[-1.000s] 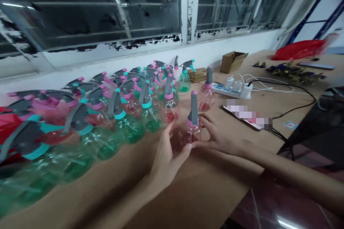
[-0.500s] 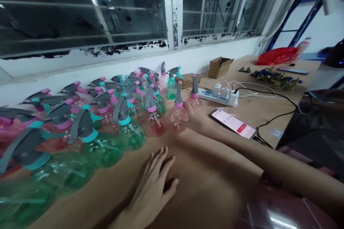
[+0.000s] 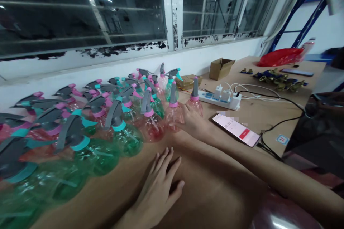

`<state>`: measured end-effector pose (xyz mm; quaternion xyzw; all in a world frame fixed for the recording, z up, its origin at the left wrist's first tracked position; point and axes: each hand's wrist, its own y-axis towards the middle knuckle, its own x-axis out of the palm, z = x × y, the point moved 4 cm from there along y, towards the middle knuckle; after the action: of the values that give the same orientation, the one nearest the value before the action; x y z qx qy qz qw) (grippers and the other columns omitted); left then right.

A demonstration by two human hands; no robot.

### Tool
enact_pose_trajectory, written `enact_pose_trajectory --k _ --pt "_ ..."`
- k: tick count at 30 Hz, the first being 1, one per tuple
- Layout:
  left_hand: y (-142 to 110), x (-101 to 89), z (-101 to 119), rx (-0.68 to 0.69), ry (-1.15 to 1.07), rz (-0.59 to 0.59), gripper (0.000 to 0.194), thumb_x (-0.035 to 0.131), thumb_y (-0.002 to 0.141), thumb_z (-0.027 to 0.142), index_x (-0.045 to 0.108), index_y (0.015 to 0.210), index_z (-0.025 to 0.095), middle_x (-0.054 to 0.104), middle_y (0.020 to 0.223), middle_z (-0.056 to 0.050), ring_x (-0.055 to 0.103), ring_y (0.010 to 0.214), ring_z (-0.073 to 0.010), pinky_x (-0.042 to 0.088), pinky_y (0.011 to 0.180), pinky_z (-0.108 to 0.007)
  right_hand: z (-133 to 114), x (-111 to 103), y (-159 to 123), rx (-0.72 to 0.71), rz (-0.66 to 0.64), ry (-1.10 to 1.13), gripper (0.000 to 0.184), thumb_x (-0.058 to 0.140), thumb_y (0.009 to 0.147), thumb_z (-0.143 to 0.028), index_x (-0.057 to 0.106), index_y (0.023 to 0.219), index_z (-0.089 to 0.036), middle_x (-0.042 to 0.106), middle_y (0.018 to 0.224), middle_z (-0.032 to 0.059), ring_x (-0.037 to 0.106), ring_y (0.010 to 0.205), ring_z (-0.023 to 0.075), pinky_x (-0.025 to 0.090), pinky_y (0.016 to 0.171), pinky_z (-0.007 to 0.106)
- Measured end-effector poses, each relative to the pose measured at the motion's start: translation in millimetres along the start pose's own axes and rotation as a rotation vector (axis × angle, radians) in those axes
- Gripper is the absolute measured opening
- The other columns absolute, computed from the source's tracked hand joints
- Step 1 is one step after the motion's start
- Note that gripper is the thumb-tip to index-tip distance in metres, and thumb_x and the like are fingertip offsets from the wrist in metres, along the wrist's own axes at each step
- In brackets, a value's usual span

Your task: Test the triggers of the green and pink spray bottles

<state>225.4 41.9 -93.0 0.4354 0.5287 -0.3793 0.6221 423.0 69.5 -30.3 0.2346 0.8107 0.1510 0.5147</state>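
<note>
Probably this pink bottle (image 3: 173,114) is light, slippery, best held around its middle; my right hand (image 3: 191,121) grips there, left hand (image 3: 156,188) open.

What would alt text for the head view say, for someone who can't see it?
The right hand grasps a pink-collared spray bottle beside crowded green and pink spray bottles, while the left hand is open, palm down, at the brown table. To the right are a lit phone, a power strip with plugs and an open cardboard box.
</note>
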Motion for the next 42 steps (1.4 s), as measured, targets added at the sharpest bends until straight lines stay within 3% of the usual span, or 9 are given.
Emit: enact_pose_trajectory --k 3,5,10,13,16,20,25,32,42 --pt "0.9 0.1 0.7 0.004 -0.009 -0.005 0.051 0.045 0.09 0.034 0.035 0.138 0.02 0.028 0.149 -0.012 0.027 0.136 -0.0292 0.033 0.106 -0.055 5.9 -19.5 -15.3 -0.009 0.036 0.042 0.039 0.057 0.081 -0.034 0.053 0.115 -0.016 0.06 0.115 0.0142 0.059 0.104 0.028 0.05 0.082 0.042" --pt "0.8 -0.6 1.3 0.007 -0.015 -0.004 0.05 0.045 0.09 0.033 0.036 0.137 0.02 0.03 0.149 -0.013 0.029 0.135 -0.0296 0.034 0.105 -0.055 15.2 -36.0 -24.2 0.001 0.068 0.175 0.022 0.049 0.087 -0.033 0.06 0.102 -0.021 0.068 0.096 0.0068 0.066 0.083 0.0211 0.053 0.071 0.036" --pt "1.8 -2.8 1.2 0.008 -0.042 0.034 0.047 0.045 0.089 0.033 0.04 0.135 0.021 0.033 0.147 -0.013 0.033 0.134 -0.0307 0.036 0.103 -0.057 57.4 -63.3 -26.6 0.177 0.394 0.167 0.034 0.054 0.081 -0.05 0.061 0.095 -0.02 0.067 0.095 0.0105 0.063 0.084 0.0256 0.052 0.069 0.041" --pt "2.4 -3.2 -0.3 0.0 -0.067 0.057 0.047 0.047 0.088 0.031 0.041 0.134 0.022 0.035 0.146 -0.012 0.035 0.132 -0.0309 0.037 0.102 -0.057 75.8 -50.0 -12.8 0.189 0.353 0.148 0.059 0.064 0.071 -0.054 0.053 0.114 -0.015 0.059 0.114 0.0185 0.055 0.106 0.0339 0.046 0.083 0.051" --pt "2.2 -3.4 -1.2 -0.002 -0.087 0.066 0.046 0.047 0.088 0.03 0.041 0.134 0.023 0.037 0.146 -0.011 0.036 0.132 -0.0305 0.037 0.103 -0.056 83.4 -32.4 0.4 0.161 0.291 0.19 0.069 0.066 0.069 -0.052 0.046 0.122 -0.013 0.056 0.121 0.0202 0.055 0.109 0.0327 0.044 0.087 0.049" --pt "1.6 -3.7 -1.0 0.007 -0.075 0.053 0.045 0.045 0.09 0.031 0.041 0.133 0.022 0.036 0.146 -0.011 0.034 0.133 -0.0289 0.035 0.104 -0.055 83.7 -21.8 6.5 0.135 0.212 0.226 0.054 0.063 0.073 -0.045 0.05 0.116 -0.015 0.063 0.11 0.0138 0.061 0.097 0.0273 0.047 0.081 0.042" --pt "1.9 -4.5 -1.5 0.017 -0.078 0.089 0.043 0.047 0.089 0.029 0.044 0.131 0.021 0.039 0.144 -0.012 0.035 0.132 -0.0283 0.034 0.105 -0.054 79.2 -32.8 -5.7 0.154 0.175 0.183 0.041 0.064 0.073 -0.043 0.056 0.104 -0.016 0.066 0.095 0.01 0.062 0.087 0.0267 0.047 0.075 0.04" --pt "-4.0 -12.7 -4.7 -0.06 -0.298 0.147 0.033 0.049 0.087 0.024 0.051 0.12 0.021 0.05 0.135 -0.011 0.044 0.126 -0.0263 0.038 0.103 -0.051 40.6 -45.5 -54.4 0.126 0.143 0.135 0.045 0.063 0.072 -0.052 0.052 0.1 -0.018 0.061 0.098 0.0126 0.059 0.087 0.028 0.047 0.071 0.041" --pt "-63.9 -51.2 -30.7 -0.356 -0.639 0.247 0.049 0.052 0.086 0.038 0.035 0.131 0.028 0.049 0.135 -0.011 0.049 0.121 -0.0298 0.042 0.098 -0.054 -91.4 -10.0 -94.5 -0.118 0.004 0.244 0.055 0.061 0.072 -0.058 0.049 0.11 -0.021 0.058 0.105 0.011 0.054 0.098 0.0291 0.046 0.082 0.045"
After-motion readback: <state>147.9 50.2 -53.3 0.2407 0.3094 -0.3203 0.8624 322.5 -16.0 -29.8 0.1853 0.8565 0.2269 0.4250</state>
